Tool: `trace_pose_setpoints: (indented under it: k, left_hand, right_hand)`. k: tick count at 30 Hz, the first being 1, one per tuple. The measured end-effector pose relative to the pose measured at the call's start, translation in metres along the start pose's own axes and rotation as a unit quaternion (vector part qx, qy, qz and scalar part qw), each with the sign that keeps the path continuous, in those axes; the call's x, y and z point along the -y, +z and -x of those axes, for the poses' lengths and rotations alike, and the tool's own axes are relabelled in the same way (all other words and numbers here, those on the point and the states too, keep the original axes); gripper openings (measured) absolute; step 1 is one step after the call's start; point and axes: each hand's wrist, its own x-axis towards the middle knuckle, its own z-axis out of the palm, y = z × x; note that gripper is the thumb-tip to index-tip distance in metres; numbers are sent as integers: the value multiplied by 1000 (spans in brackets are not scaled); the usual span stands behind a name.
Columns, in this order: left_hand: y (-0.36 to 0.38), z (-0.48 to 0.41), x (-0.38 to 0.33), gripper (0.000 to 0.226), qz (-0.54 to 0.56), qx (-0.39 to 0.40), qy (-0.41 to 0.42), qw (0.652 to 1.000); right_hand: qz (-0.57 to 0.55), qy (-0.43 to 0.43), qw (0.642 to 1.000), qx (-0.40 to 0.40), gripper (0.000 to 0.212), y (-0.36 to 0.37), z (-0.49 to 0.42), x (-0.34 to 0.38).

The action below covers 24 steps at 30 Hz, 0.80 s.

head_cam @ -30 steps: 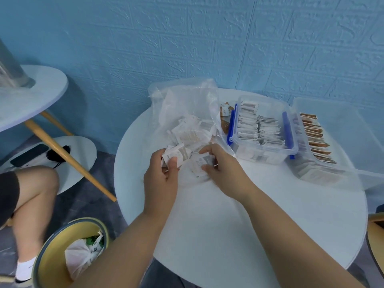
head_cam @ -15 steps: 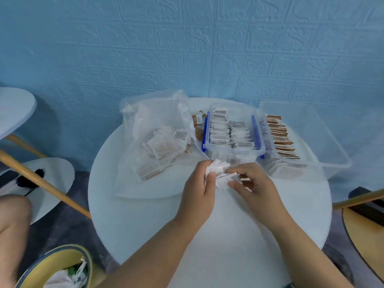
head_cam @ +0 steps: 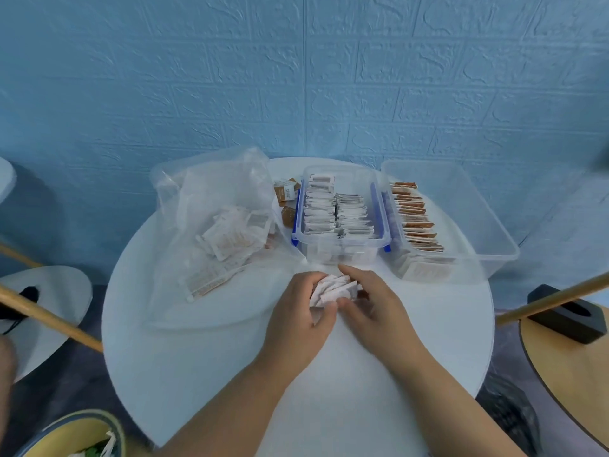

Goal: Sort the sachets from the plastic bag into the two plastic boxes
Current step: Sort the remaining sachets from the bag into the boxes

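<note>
Both hands meet over the middle of the round white table [head_cam: 197, 374], just in front of the blue-clipped box. The left hand [head_cam: 298, 311] is curled around a small fanned bunch of white sachets [head_cam: 333, 290], thumb pressed under their near edge. The right hand [head_cam: 372, 301] pinches the same bunch from the other side, thumb meeting the left thumb below the packets and forefinger reaching over the top toward the box.

The clear plastic bag [head_cam: 211, 199] lies slumped and open along the table's left side up to the far edge, with a loose heap of white sachets with brown print [head_cam: 230, 235] showing through the film. At the far edge in the middle stands the clear box with blue clips [head_cam: 341, 252], packed with upright rows of white sachets. Between bag and box lie a few brown-and-white sachets [head_cam: 286, 192], flat on the tabletop. Touching the box's right side is a larger clear tub [head_cam: 494, 239] at the table's far right edge; a row of brown-topped sachets [head_cam: 415, 216] stands along its left wall, the rest of its floor bare.
</note>
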Motion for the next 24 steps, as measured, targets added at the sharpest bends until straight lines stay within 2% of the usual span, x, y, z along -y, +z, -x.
trace_pose_setpoints:
  k: [3, 7, 11, 18, 22, 24]
  left_hand:
    - [0, 1, 4, 37, -18, -12, -3, 1000]
    - [1, 2, 2, 38, -61, 34, 29, 997]
    - [3, 2, 0, 38, -60, 27, 23, 998]
    - [1, 1, 1, 44, -41, -36, -68, 996]
    - [0, 2, 3, 39, -60, -19, -60, 996]
    - [0, 2, 3, 37, -62, -13, -52, 997]
  right_hand:
    - [2, 0, 999, 40, 51, 0, 0, 1]
    - [-7, -10, 996, 93, 57, 2, 3, -3]
    - [-11, -20, 997, 73, 52, 2, 3, -4]
    - [53, -35, 996, 62, 47, 4, 1, -4]
    - [62, -33, 995, 69, 62, 7, 2, -1]
    - [78, -59, 993, 70, 57, 8, 3, -1]
